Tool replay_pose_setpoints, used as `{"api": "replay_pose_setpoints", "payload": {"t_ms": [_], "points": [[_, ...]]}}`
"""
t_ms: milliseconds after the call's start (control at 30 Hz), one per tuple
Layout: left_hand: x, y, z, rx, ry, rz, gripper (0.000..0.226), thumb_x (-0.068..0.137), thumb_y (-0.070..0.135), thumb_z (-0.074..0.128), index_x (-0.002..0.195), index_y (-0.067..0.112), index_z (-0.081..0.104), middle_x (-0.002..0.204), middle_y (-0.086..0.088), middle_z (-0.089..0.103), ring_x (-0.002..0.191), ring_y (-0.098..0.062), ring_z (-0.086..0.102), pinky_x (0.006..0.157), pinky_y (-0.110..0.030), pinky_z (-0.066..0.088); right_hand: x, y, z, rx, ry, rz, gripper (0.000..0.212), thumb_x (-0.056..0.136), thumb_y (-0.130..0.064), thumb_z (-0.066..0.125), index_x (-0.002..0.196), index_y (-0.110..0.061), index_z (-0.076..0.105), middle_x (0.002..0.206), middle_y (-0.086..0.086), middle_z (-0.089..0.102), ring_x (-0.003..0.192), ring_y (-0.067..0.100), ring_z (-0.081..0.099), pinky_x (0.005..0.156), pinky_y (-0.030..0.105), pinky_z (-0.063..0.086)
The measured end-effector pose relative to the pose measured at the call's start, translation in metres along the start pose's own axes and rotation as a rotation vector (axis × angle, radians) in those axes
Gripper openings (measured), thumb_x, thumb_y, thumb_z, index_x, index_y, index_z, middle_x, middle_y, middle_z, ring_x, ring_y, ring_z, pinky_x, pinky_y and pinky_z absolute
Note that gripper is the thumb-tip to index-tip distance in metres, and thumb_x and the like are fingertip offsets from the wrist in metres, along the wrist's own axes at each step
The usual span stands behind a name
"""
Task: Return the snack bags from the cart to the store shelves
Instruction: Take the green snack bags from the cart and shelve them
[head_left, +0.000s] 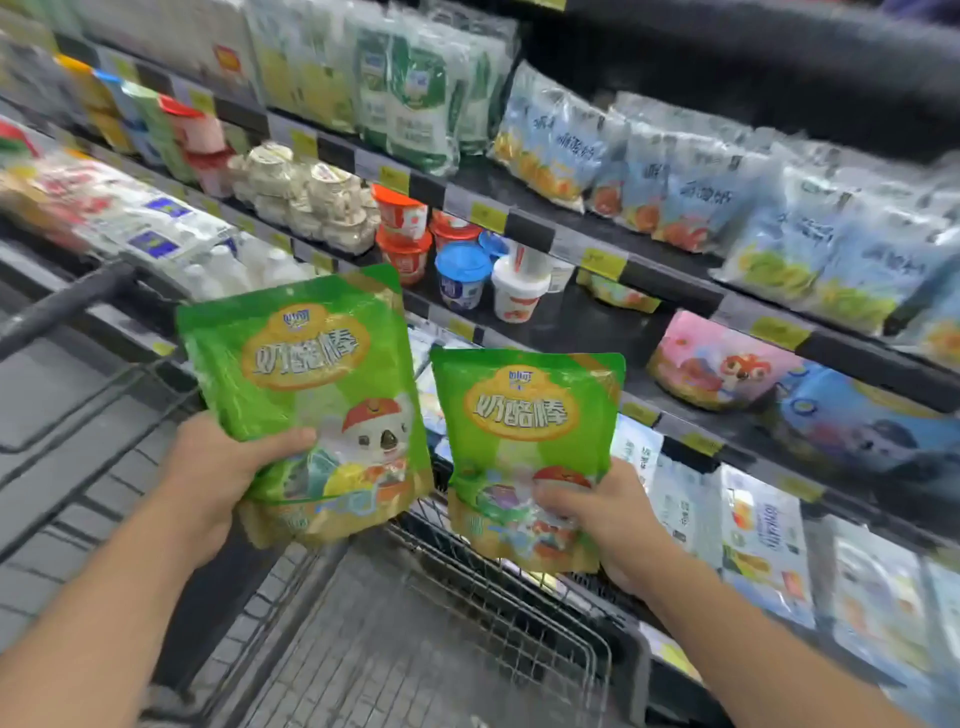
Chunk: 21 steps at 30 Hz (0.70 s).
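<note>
1. I am looking down over a wire cart (467, 613) parked against a chilled store shelf (670, 283), with both bare arms reaching forward.
2. My left hand (208, 478) is grasping the left bag (306, 400), a green snack pouch, by its lower left edge, thumb lying across the front near a cartoon koala.
3. That bag is being held upright above the cart's far left corner, tilting slightly to the left, its top overlapping the view of the cups behind it.
4. My right hand (608, 514) is gripping the right bag (524, 457), a matching green pouch, at its lower right corner, fingers pressing on the clear window at the front.
5. This second bag is hanging upright just beside the first, a narrow gap between them, over the cart's far rim and in front of the lower shelf rows.
6. Behind the bags, blue-lidded and red-lidded cups (462, 275) are standing on a middle shelf.
7. Pale blue packs (691, 197) are filling the shelf above on the right, and a pink pack (722, 358) is lying on the shelf below them.
8. Yellow price tags (602, 262) are running along the shelf edges; their print is too blurred to read.
</note>
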<state>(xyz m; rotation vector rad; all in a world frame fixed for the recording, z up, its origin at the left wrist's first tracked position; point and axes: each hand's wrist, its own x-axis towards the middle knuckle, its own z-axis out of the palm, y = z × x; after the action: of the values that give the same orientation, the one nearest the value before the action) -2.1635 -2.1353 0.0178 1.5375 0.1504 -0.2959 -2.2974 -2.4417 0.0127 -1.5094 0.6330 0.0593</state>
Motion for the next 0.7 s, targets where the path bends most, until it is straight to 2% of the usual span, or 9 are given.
{"api": "replay_pose_setpoints", "payload": {"t_ms": [67, 133, 200, 267, 367, 467, 567, 633, 700], "points": [[0.019, 0.002, 0.035, 0.007, -0.035, 0.013, 0.044, 0.047, 0.013, 0.087, 0.089, 0.011, 0.075, 0.083, -0.002, 0.08, 0.069, -0.019, 0.076, 0.065, -0.037, 0.06, 0.016, -0.006, -0.023, 0.061, 0.059, 0.002, 0.025, 0.076, 0.01, 0.075, 0.077, -0.015, 0.076, 0.064, 0.004, 0.07, 0.053, 0.023, 0.065, 0.058, 0.051, 0.06], [0.035, -0.002, 0.069, 0.021, -0.064, 0.017, 0.043, 0.046, 0.015, 0.09, 0.087, 0.011, 0.076, 0.083, -0.005, 0.08, 0.069, -0.022, 0.076, 0.065, -0.039, 0.06, 0.038, -0.01, -0.044, 0.103, 0.146, -0.039, 0.026, 0.076, 0.016, 0.072, 0.08, -0.01, 0.075, 0.066, 0.005, 0.072, 0.053, 0.02, 0.066, 0.048, 0.04, 0.058], [0.048, -0.011, 0.098, 0.025, -0.097, 0.021, 0.049, 0.042, 0.018, 0.089, 0.089, 0.009, 0.076, 0.082, -0.006, 0.08, 0.067, -0.021, 0.076, 0.057, -0.034, 0.059, 0.064, -0.011, -0.06, 0.172, 0.184, -0.029, 0.026, 0.078, 0.017, 0.067, 0.076, -0.007, 0.074, 0.063, 0.009, 0.067, 0.05, 0.022, 0.061, 0.042, 0.035, 0.055], [0.06, -0.022, 0.12, 0.026, -0.119, 0.01, 0.053, 0.039, 0.022, 0.089, 0.088, 0.009, 0.077, 0.081, -0.007, 0.08, 0.067, -0.022, 0.076, 0.054, -0.034, 0.059, 0.09, -0.01, -0.071, 0.218, 0.205, 0.002, 0.02, 0.081, 0.016, 0.065, 0.082, -0.004, 0.069, 0.066, 0.014, 0.062, 0.052, 0.024, 0.058, 0.044, 0.041, 0.057], [0.075, -0.038, 0.14, 0.073, -0.15, -0.004, 0.045, 0.041, 0.024, 0.092, 0.084, 0.022, 0.079, 0.084, -0.006, 0.08, 0.075, -0.027, 0.077, 0.071, -0.045, 0.06, 0.129, -0.008, -0.082, 0.214, 0.23, 0.023, 0.017, 0.084, 0.015, 0.062, 0.093, 0.001, 0.065, 0.076, 0.019, 0.061, 0.062, 0.029, 0.06, 0.057, 0.053, 0.056], [0.085, -0.049, 0.151, 0.084, -0.174, 0.011, 0.048, 0.037, 0.028, 0.091, 0.083, 0.032, 0.08, 0.084, -0.003, 0.08, 0.074, -0.023, 0.078, 0.07, -0.04, 0.059, 0.17, -0.017, -0.09, 0.222, 0.279, -0.041, 0.017, 0.083, 0.018, 0.06, 0.082, 0.001, 0.062, 0.071, 0.017, 0.058, 0.057, 0.026, 0.058, 0.054, 0.045, 0.056], [0.092, -0.058, 0.158, 0.085, -0.181, 0.02, 0.046, 0.038, 0.026, 0.09, 0.083, 0.026, 0.08, 0.083, -0.002, 0.08, 0.073, -0.021, 0.078, 0.07, -0.037, 0.058, 0.212, -0.035, -0.095, 0.213, 0.366, -0.106, 0.024, 0.083, 0.016, 0.064, 0.072, -0.005, 0.058, 0.054, 0.008, 0.061, 0.045, 0.02, 0.059, 0.046, 0.035, 0.056], [0.096, -0.061, 0.161, 0.08, -0.173, 0.022, 0.043, 0.043, 0.019, 0.088, 0.085, 0.017, 0.078, 0.083, -0.002, 0.08, 0.072, -0.02, 0.077, 0.062, -0.032, 0.059, 0.236, -0.045, -0.098, 0.214, 0.401, -0.183, 0.022, 0.084, 0.016, 0.065, 0.078, -0.005, 0.06, 0.057, 0.005, 0.062, 0.05, 0.016, 0.06, 0.053, 0.03, 0.055], [0.099, -0.064, 0.163, 0.077, -0.162, 0.027, 0.045, 0.047, 0.014, 0.086, 0.09, 0.012, 0.074, 0.082, -0.001, 0.08, 0.071, -0.019, 0.077, 0.053, -0.026, 0.059, 0.257, -0.049, -0.102, 0.19, 0.433, -0.227, 0.016, 0.086, 0.014, 0.064, 0.097, 0.004, 0.064, 0.081, 0.014, 0.064, 0.077, 0.022, 0.058, 0.076, 0.042, 0.054]]}}
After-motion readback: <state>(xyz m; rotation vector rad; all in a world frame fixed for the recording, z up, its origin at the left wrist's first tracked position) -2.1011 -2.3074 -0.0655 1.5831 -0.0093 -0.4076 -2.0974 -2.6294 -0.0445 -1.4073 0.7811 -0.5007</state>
